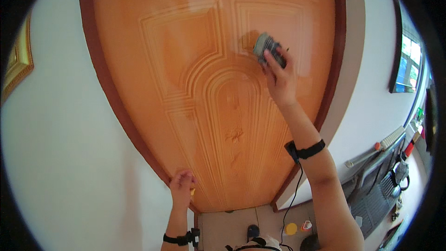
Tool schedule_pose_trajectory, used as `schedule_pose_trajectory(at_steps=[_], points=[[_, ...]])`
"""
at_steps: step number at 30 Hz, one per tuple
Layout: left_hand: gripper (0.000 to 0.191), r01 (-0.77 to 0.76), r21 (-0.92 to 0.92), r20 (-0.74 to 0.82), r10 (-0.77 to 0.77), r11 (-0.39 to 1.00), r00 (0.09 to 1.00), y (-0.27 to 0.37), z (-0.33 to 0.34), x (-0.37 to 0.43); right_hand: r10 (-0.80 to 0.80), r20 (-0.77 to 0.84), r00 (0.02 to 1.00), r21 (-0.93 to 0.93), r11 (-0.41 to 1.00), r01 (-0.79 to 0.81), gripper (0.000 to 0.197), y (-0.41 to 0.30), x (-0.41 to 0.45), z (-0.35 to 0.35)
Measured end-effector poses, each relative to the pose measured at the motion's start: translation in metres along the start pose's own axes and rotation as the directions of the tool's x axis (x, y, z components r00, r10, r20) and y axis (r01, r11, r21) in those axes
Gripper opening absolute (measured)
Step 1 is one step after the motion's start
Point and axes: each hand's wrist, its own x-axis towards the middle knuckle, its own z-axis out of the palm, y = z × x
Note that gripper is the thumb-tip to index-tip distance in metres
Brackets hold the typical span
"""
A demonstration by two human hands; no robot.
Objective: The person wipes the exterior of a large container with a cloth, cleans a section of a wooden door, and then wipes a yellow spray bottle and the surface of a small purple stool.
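Observation:
My right hand [283, 73] is raised and shut on a scrubbing brush [266, 47] with a dark grip and a pale green-grey working side. The brush is at the upper right panel of an orange-brown wooden door [167, 62] with moulded panels and a carved arch. Lower down, my left hand [182, 183] is near the left edge of the door, its fingers bent. A small bit of something yellow shows beside the left palm; whether the hand holds it is unclear.
A dark red-brown frame [129, 125] surrounds the door. On the tiled floor [230, 226] stand a yellow round item [291, 229] and a small bottle [306, 225]. A black cable [294, 195] hangs from my right wrist strap. At right are metal racks [369, 195] and a wall-mounted screen [406, 62].

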Motion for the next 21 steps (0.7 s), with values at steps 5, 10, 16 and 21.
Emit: schedule_pose_trajectory(at_steps=[5, 10, 16, 21], points=[[0.014, -0.004, 0.034, 0.042, 0.002, 0.999, 0.999, -0.019, 0.026, 0.008, -0.156, -0.173, 0.972, -0.140, 0.981, 0.133, 0.050, 0.028, 0.077, 0.028], [0.011, -0.068, 0.051, -0.005, 0.068, 0.996, 0.998, -0.014, 0.048, 0.027, -0.293, -0.079, 0.953, -0.294, 0.920, 0.259, 0.032, 0.034, 0.106, 0.050], [0.013, -0.074, 0.051, -0.019, 0.075, 0.996, 0.997, -0.002, 0.055, 0.061, -0.191, -0.003, 0.982, -0.219, 0.958, 0.186, 0.024, 0.019, 0.113, 0.017], [0.014, -0.110, -0.001, 0.069, 0.110, 0.994, 0.992, -0.002, 0.059, 0.088, -0.055, -0.060, 0.997, -0.237, 0.971, 0.039, 0.033, 0.043, 0.084, 0.036]])
